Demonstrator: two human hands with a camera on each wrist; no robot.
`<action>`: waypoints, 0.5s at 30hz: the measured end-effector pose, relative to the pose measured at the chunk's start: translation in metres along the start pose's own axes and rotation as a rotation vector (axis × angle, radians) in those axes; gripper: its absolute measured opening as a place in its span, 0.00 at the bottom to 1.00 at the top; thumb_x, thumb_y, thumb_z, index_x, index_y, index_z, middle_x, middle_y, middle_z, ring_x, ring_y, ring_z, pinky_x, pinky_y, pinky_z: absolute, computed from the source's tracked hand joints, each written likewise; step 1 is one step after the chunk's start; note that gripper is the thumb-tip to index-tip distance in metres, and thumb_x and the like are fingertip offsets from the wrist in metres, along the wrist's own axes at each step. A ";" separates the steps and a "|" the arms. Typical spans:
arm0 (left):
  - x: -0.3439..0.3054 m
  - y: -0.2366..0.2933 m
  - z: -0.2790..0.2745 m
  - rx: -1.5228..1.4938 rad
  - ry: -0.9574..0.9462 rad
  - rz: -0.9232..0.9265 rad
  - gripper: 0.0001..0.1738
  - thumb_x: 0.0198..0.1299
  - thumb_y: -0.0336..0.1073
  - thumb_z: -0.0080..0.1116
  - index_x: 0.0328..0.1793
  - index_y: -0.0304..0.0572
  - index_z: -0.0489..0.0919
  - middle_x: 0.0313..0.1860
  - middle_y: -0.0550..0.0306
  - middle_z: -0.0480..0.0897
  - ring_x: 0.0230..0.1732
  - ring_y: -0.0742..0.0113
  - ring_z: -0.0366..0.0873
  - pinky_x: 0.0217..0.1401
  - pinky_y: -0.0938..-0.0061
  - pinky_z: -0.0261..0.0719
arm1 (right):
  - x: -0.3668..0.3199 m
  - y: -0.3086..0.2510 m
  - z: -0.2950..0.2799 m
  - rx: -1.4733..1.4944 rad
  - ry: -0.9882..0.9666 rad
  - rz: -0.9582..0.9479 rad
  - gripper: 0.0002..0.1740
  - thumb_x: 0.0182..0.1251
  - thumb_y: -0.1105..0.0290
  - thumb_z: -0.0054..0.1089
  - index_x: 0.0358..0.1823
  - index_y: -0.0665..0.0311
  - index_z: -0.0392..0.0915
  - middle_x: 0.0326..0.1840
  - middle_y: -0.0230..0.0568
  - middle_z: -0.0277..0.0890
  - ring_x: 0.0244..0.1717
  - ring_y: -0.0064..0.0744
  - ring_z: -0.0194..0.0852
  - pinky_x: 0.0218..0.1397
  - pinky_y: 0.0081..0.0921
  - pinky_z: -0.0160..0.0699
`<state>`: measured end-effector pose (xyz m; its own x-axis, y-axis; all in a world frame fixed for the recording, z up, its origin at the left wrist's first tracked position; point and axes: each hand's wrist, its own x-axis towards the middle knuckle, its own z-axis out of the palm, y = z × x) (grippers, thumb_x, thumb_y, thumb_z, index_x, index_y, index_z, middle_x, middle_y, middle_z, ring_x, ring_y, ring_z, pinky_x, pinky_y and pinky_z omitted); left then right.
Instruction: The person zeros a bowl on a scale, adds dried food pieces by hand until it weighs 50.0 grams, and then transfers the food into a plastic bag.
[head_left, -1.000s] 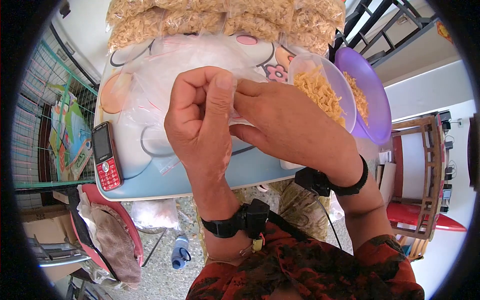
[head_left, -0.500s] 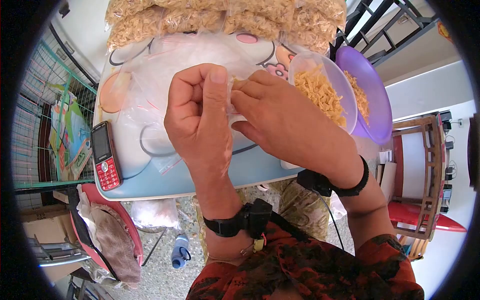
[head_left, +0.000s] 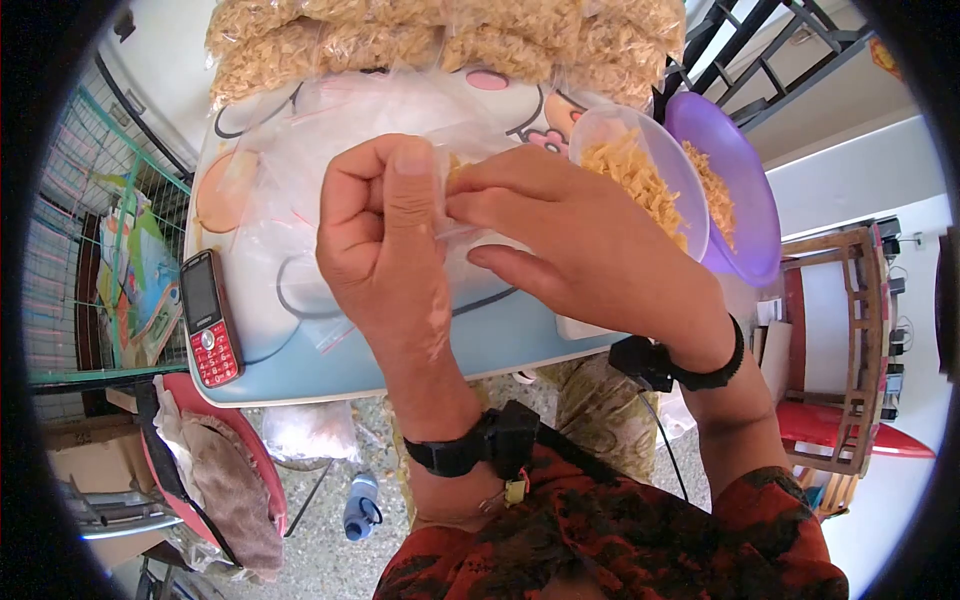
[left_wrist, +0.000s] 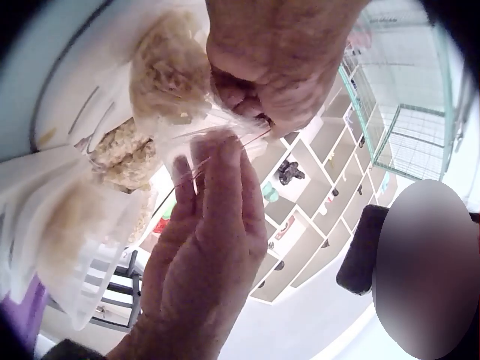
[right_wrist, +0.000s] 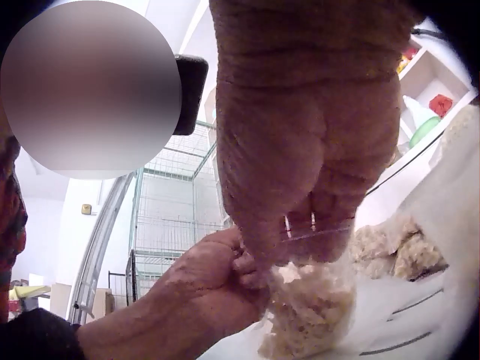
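My left hand (head_left: 385, 240), fingers curled, pinches the top edge of a clear plastic bag between thumb and fingers. My right hand (head_left: 590, 240) is beside it, its thumb and fingertips pinching the same edge. In the right wrist view the bag (right_wrist: 311, 307) hangs below both hands with pale yellow flakes inside. The left wrist view shows the filled bag (left_wrist: 171, 71) and a reddish seal line running between the hands. From above, most of the bag is hidden by the hands.
Filled bags (head_left: 380, 45) are stacked along the table's far side. Flat clear bags (head_left: 290, 170) lie on the table. A white bowl (head_left: 697, 190) and a purple basin (head_left: 760, 200) with flakes stand at the right. A red phone (head_left: 212, 320) lies near the left edge.
Both hands have moved slightly left, and the right fingers have shifted along the bag's edge. A few flakes in the bag now show between the hands.
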<state>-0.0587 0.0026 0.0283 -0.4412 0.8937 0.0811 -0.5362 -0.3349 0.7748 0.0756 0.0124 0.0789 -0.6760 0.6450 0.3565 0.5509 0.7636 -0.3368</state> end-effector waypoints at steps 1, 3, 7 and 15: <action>0.001 0.001 0.001 0.016 0.022 0.007 0.08 0.68 0.36 0.61 0.44 0.39 0.79 0.24 0.69 0.74 0.20 0.86 0.61 0.18 0.88 0.54 | -0.004 0.000 -0.007 0.001 0.035 -0.005 0.09 0.57 0.72 0.64 0.39 0.64 0.81 0.46 0.45 0.79 0.52 0.47 0.77 0.53 0.39 0.78; 0.002 0.004 0.003 0.046 0.072 0.000 0.09 0.68 0.38 0.61 0.43 0.40 0.79 0.22 0.69 0.71 0.17 0.85 0.58 0.15 0.87 0.50 | -0.010 -0.002 -0.029 0.005 0.105 -0.018 0.10 0.57 0.74 0.65 0.42 0.63 0.82 0.49 0.44 0.80 0.54 0.47 0.77 0.55 0.38 0.78; 0.002 0.006 0.001 0.054 0.106 -0.002 0.10 0.68 0.39 0.61 0.44 0.40 0.79 0.22 0.69 0.70 0.18 0.84 0.58 0.15 0.86 0.50 | -0.036 0.013 -0.073 -0.238 0.194 0.102 0.10 0.61 0.77 0.64 0.44 0.63 0.83 0.45 0.42 0.81 0.46 0.39 0.81 0.50 0.31 0.79; 0.001 0.003 -0.003 -0.005 0.057 0.019 0.10 0.67 0.40 0.64 0.44 0.44 0.80 0.26 0.71 0.75 0.20 0.88 0.60 0.19 0.89 0.53 | -0.083 0.039 -0.098 -0.149 0.011 0.640 0.17 0.58 0.71 0.70 0.49 0.64 0.82 0.40 0.42 0.81 0.36 0.30 0.79 0.36 0.25 0.77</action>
<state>-0.0634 0.0017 0.0290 -0.4918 0.8687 0.0595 -0.5309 -0.3533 0.7703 0.2010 -0.0085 0.1221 -0.1879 0.9729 0.1346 0.9050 0.2248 -0.3611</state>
